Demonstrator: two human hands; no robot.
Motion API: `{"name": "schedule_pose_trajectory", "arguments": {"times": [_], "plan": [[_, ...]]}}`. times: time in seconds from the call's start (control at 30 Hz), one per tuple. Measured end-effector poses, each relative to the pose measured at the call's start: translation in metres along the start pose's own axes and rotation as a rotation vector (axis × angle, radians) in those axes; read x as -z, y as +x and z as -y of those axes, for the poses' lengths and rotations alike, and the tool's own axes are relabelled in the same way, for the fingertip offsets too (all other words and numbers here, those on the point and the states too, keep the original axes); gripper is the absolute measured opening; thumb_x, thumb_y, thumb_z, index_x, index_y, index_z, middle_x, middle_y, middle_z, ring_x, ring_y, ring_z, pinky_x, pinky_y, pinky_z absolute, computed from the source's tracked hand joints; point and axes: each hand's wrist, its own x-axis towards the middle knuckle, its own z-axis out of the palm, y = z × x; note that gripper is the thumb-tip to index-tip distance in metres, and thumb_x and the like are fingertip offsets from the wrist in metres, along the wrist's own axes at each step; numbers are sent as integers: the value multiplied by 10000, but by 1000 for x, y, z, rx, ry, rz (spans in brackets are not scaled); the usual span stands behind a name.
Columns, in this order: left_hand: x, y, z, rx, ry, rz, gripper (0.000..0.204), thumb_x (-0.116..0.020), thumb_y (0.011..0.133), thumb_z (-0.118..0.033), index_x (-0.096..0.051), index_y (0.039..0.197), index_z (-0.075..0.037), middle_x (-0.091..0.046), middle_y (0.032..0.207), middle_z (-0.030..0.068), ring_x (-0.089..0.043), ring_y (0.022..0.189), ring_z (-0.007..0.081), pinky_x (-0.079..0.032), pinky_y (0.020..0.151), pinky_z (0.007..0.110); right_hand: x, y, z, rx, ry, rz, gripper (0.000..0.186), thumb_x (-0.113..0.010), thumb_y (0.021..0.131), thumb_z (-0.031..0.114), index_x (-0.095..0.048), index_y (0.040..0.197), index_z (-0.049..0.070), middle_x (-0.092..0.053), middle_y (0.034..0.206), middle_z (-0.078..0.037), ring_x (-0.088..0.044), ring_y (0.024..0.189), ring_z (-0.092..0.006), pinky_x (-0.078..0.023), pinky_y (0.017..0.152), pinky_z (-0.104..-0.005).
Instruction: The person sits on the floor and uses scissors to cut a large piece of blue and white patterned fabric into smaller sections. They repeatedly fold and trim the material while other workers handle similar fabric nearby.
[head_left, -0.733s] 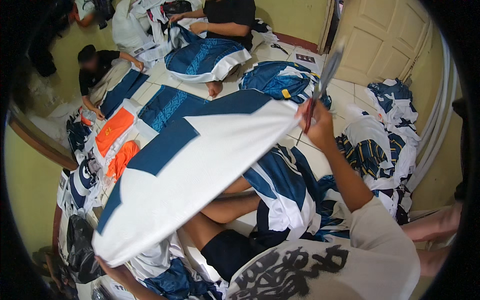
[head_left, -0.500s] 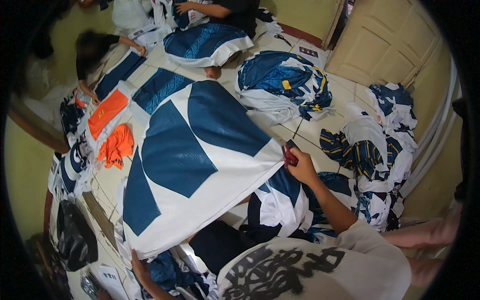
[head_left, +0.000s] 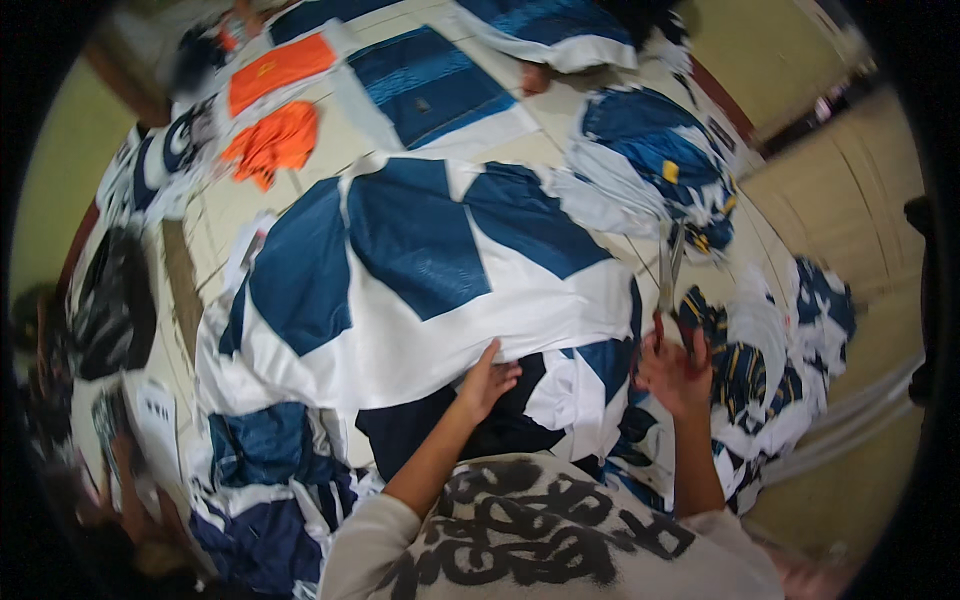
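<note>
A large white cloth panel with dark blue shapes [head_left: 415, 250] is spread out in front of me, draped over my lap. My left hand [head_left: 487, 382] is at its near edge, fingers stretched out, the fingertips at the white border. To the right of the panel, my right hand [head_left: 678, 375] grips a pair of scissors [head_left: 671, 270] by the red handles. The blades point away from me, slightly parted and apart from the cloth. Below the panel's right end lies a bunched white and blue piece [head_left: 570, 395].
Piles of blue and white cloth [head_left: 655, 150] and striped cloth [head_left: 745, 345] lie along the right. Farther off are a blue panel [head_left: 430, 90], an orange panel [head_left: 280, 72] and a crumpled orange cloth [head_left: 275, 142]. A black bag [head_left: 118, 305] sits at the left, near a printed sheet [head_left: 156, 430].
My left hand has moved right along the near edge and let go of the panel's left corner. The right hand has moved away from the panel with the scissors; the panel has sunk lower.
</note>
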Motion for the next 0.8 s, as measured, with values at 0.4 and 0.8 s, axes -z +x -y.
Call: {"name": "schedule_pose_trajectory", "arguments": {"times": [0.4, 0.8], "plan": [[-65, 7, -48, -257, -515, 393, 445, -552, 980, -347, -465, 1283, -32, -525, 1285, 87, -552, 1163, 237, -484, 1032, 464, -59, -80, -81, -612, -339, 138, 498, -595, 918, 518, -513, 1033, 41, -449, 698, 6, -422, 587, -113, -357, 539, -272], [-92, -39, 12, -182, -600, 440, 599, -394, 1012, -479, -347, 1437, -58, -401, 1467, 65, -371, 1352, 206, -231, 1195, 387, -87, -49, -80, -623, -318, -43, 425, -519, 960, 527, -490, 943, 103, -409, 664, 53, -415, 542, -80, -356, 515, -255]]}}
